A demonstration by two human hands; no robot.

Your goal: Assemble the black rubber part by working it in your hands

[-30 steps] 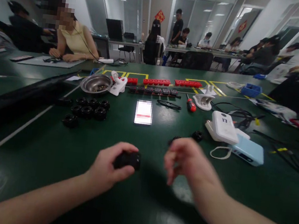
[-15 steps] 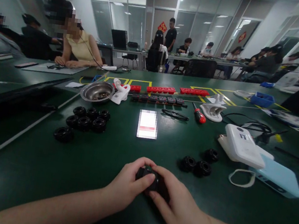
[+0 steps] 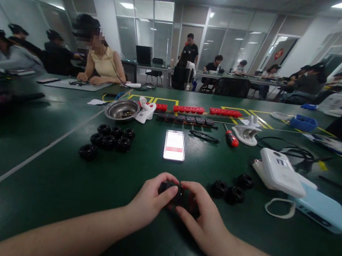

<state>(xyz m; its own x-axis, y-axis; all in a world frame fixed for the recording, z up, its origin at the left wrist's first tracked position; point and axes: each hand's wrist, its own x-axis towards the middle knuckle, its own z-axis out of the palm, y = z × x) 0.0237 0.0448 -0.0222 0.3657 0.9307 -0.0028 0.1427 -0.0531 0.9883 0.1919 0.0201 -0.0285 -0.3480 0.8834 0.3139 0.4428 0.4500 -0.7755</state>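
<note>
My left hand (image 3: pixel 152 199) and my right hand (image 3: pixel 202 216) meet at the middle of the green table (image 3: pixel 41 178), both wrapped round a small black part (image 3: pixel 172 188). Fingers of both hands pinch it from either side, and most of it is hidden. Three black wheels (image 3: pixel 231 189) lie just right of my right hand. A cluster of several black wheels (image 3: pixel 111 139) sits further back on the left. A lit phone (image 3: pixel 174 145) lies flat beyond my hands.
A steel bowl (image 3: pixel 121 109), white clamps (image 3: pixel 247 133), a red-handled screwdriver (image 3: pixel 231 136), rows of red and black blocks (image 3: pixel 189 109) and a white and light-blue device (image 3: pixel 293 182) with cables lie further back. A person (image 3: pixel 104 62) sits at the far left; others work behind.
A second ago my hands were apart, the left holding the black part. They came together on it half a second ago and stay joined; my view has tilted up a little.
</note>
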